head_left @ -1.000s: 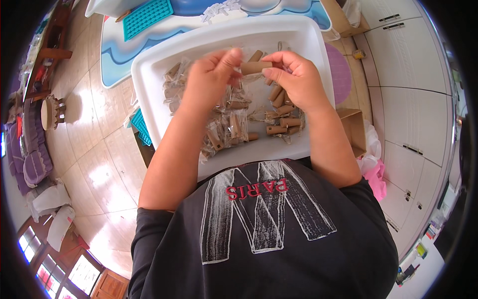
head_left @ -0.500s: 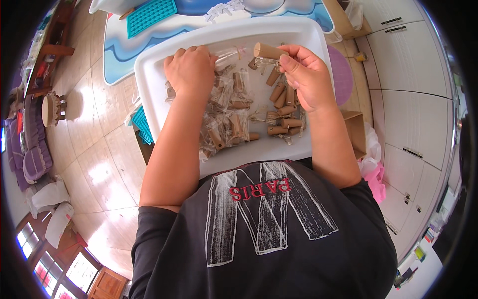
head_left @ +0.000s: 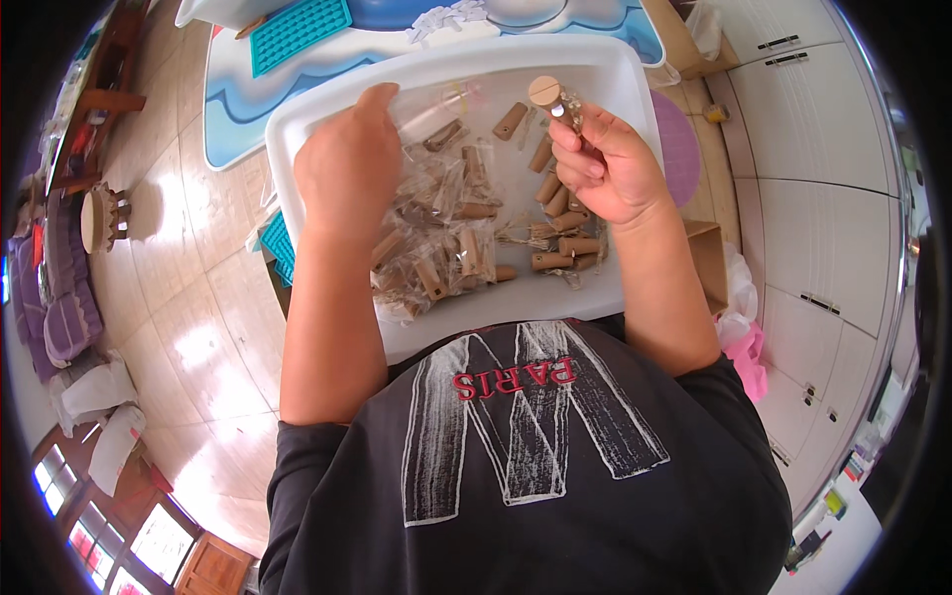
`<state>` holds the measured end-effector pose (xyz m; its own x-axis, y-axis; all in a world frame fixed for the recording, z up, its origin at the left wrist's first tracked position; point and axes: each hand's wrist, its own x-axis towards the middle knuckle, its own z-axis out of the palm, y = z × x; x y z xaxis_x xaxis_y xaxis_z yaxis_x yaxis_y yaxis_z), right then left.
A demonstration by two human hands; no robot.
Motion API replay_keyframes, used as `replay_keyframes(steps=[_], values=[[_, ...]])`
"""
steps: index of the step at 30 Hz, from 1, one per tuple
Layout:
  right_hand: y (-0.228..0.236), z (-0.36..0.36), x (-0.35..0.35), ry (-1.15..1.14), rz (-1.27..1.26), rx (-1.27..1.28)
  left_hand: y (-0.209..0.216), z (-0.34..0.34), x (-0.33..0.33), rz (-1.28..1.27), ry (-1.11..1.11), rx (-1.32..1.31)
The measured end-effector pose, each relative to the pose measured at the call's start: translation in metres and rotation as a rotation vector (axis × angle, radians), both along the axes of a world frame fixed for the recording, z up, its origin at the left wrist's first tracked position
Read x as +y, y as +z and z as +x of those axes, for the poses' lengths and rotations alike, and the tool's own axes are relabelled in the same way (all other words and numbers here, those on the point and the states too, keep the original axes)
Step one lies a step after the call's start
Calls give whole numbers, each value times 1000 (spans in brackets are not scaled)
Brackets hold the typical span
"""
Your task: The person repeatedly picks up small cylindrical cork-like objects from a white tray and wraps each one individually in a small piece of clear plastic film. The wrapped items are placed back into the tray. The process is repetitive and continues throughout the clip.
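My right hand point(head_left: 610, 159) is raised over the right part of a white plastic tub point(head_left: 640, 119), with its fingers closed round a brown cork-shaped stopper point(head_left: 544, 91). The stopper's round, slotted end faces up, and a thin clear or wiry strand hangs at it. Over the tub's left part is my left hand point(head_left: 347, 169), smeared by motion. One digit sticks out toward a clear plastic bag point(head_left: 436, 109); the other fingers are hidden. Bagged brown stoppers point(head_left: 431, 278) lie in the middle of the tub, and several loose stoppers point(head_left: 550, 260) with wiry strands lie at its right.
Beyond the tub is a blue-and-white patterned table point(head_left: 228, 119) with a teal grid tray point(head_left: 297, 38) and a pile of white pieces point(head_left: 446, 20). A cardboard box point(head_left: 706, 263) stands right of the tub, near white cabinets point(head_left: 828, 119). A small round stool point(head_left: 102, 218) stands at left.
My left hand has moved left and nearer to me, turning as it goes. My right hand has tilted the stopper so that its end faces upward.
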<state>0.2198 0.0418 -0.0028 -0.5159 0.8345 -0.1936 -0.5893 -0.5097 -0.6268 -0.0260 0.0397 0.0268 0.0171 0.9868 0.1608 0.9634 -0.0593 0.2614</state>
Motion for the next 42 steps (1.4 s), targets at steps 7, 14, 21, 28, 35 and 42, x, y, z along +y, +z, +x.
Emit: replay_keyframes(steps=[7,14,21,28,35,42], values=[[-1,-2,0,48,3,-37,5,13,-4,240,-187,-388],[5,-13,-8,66,0,-128,17,37,-17,165,-515,-562],[18,-19,-14,21,146,-230,9,43,-18,290,-550,-571],[16,-21,-19,-16,216,-345,8,44,-25,237,-568,-687],[11,-21,-15,-27,6,-196,0,46,-20,57,-393,-805],[-2,-2,-1,-246,-111,-179,-4,0,4,79,-16,-188]])
